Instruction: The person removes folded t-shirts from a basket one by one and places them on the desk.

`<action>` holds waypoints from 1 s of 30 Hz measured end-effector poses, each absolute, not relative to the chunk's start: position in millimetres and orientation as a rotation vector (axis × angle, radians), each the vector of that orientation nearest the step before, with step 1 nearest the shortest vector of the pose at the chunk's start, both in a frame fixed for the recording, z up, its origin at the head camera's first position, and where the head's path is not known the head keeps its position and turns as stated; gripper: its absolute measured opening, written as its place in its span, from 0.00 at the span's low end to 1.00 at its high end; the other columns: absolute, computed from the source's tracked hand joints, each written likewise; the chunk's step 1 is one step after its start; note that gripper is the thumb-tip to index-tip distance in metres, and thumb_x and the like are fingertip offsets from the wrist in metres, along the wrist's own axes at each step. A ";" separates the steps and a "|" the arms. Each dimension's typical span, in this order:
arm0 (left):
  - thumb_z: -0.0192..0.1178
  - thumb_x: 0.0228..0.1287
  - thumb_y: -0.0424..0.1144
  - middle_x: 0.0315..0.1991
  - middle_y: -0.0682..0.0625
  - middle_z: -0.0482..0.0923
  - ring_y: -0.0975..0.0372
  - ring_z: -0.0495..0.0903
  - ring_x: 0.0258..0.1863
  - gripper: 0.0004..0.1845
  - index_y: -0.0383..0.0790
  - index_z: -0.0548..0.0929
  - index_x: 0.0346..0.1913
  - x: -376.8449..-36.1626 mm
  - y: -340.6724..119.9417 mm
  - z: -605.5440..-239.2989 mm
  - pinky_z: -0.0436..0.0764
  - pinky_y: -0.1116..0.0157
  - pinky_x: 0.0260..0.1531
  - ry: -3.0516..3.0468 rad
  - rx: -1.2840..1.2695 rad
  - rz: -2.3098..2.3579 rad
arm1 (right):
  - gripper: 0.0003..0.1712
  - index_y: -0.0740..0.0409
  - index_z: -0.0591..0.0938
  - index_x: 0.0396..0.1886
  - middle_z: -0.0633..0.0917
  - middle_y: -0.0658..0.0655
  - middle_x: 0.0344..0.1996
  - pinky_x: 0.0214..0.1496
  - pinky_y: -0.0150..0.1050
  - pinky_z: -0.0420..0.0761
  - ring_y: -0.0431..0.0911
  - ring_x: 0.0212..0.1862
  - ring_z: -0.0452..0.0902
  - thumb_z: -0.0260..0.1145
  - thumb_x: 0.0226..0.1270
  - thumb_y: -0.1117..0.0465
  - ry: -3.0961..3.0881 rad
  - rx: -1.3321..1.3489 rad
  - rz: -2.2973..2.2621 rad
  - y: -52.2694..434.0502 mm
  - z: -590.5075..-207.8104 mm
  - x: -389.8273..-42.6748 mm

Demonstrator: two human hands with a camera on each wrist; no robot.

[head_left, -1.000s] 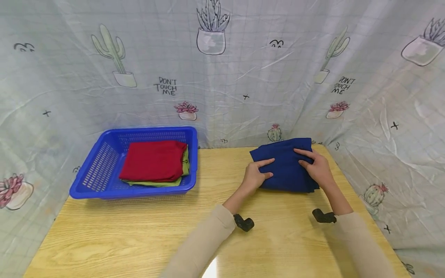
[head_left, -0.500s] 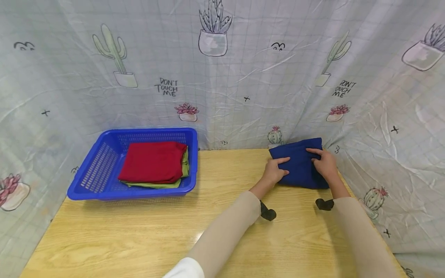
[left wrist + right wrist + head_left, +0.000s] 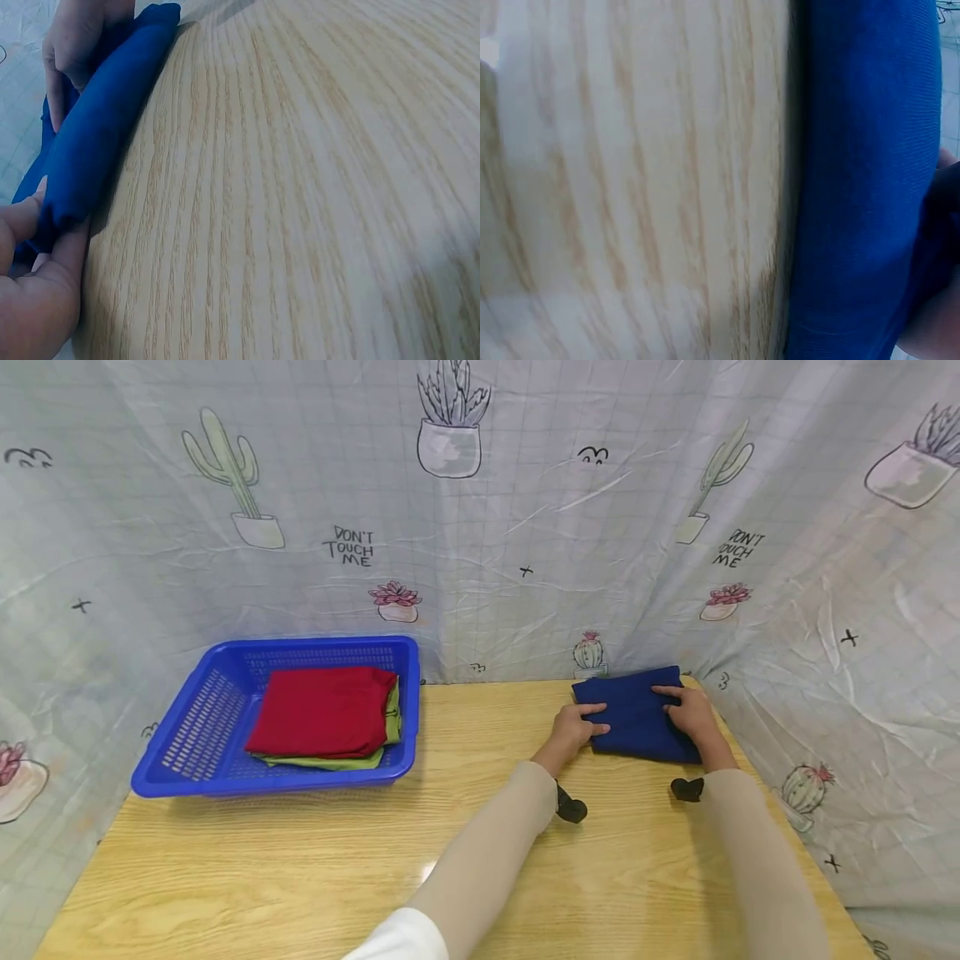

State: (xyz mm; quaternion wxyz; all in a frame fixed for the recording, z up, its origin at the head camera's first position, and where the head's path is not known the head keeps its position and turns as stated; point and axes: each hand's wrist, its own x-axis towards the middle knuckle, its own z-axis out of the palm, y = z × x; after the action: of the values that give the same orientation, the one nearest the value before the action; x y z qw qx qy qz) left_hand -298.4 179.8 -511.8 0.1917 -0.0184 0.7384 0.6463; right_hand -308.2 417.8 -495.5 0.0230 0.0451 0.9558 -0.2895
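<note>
A folded dark blue cloth (image 3: 637, 718) lies at the far right of the wooden table, near the curtain. My left hand (image 3: 572, 731) grips its left end; in the left wrist view the left hand (image 3: 37, 292) has digits above and below the thick folded edge. At the other end my right hand (image 3: 690, 712) holds the cloth, index finger stretched across its top and some fingers hidden. The right wrist view shows the blue cloth (image 3: 866, 180) as a rounded fold along the table, with only a bit of the right hand (image 3: 934, 322) beside it.
At the left of the table (image 3: 262, 860) stands a blue plastic basket (image 3: 176, 760). Inside it a folded red cloth (image 3: 322, 710) lies on a green cloth (image 3: 322, 762). A cactus-printed curtain (image 3: 495, 527) hangs behind the table and along its sides.
Both hands have shifted the blue cloth to the right along the back of the table. In the last half second it has moved only slightly and lies flatter. The basket stays put.
</note>
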 end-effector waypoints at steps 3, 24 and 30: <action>0.70 0.62 0.27 0.72 0.46 0.71 0.62 0.82 0.49 0.23 0.49 0.87 0.59 -293.4 175.2 -508.7 0.70 0.69 0.26 2.034 -0.041 1.852 | 0.28 0.65 0.73 0.71 0.65 0.84 0.66 0.23 0.37 0.65 0.44 0.17 0.59 0.54 0.72 0.72 2.923 0.123 -0.868 417.3 -493.6 -308.6; 0.62 0.72 0.32 0.73 0.47 0.69 0.60 0.78 0.62 0.27 0.40 0.74 0.72 -257.6 102.7 -496.5 0.81 0.69 0.45 1.975 0.551 1.640 | 0.26 0.60 0.73 0.72 0.50 0.80 0.74 0.66 0.79 0.49 0.81 0.72 0.41 0.61 0.77 0.60 3.114 0.071 -0.342 370.7 -465.2 -276.0; 0.54 0.76 0.32 0.73 0.45 0.69 0.60 0.81 0.43 0.26 0.44 0.72 0.74 -241.7 59.9 -480.8 0.68 0.68 0.21 2.113 0.675 1.447 | 0.25 0.63 0.76 0.69 0.63 0.78 0.71 0.69 0.74 0.58 0.76 0.72 0.52 0.62 0.76 0.61 3.207 -0.177 -0.351 335.1 -453.5 -263.1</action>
State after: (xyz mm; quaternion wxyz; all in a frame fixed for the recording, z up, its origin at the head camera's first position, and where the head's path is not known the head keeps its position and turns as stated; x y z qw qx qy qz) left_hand -241.7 59.9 -480.8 0.2441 0.2473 0.7737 0.5297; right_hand -263.1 335.1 -453.5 -0.0447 -0.0548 0.9916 -0.1084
